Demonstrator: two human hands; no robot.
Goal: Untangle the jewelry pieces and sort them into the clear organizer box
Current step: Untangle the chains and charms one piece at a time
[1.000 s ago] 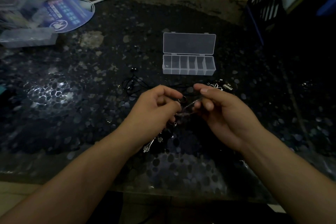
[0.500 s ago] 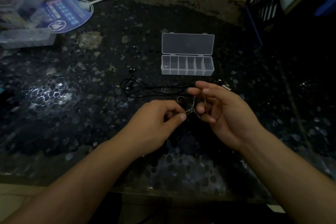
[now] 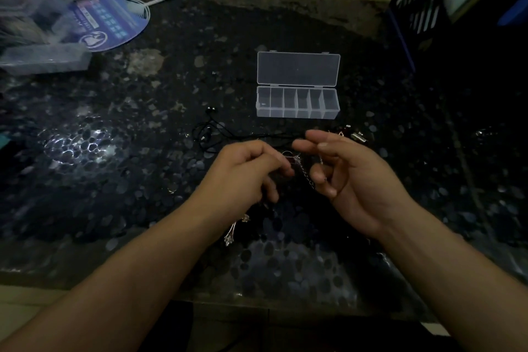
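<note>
Nearest the viewer, a silver pendant piece [image 3: 237, 227] lay on the dark pebble-patterned table [image 3: 120, 180] beneath the left forearm. Above it, the left hand [image 3: 245, 171] pinched one end of a thin silver chain [image 3: 304, 170] between thumb and forefinger, while the right hand [image 3: 351, 177] held the other end in loosely curled fingers, the chain strung between the two. Beyond the hands, a tangled black cord [image 3: 217, 134] and further small metal pieces [image 3: 357, 136] remained on the table. Farther still, the clear organizer box [image 3: 298, 103] stood open, lid laid back, its compartments apparently empty. Sorting therefore seemed barely begun, with untangling under way. A printed fan [image 3: 111, 24] and clear plastic packaging [image 3: 43, 57] lay far left, clear of the work.
</note>
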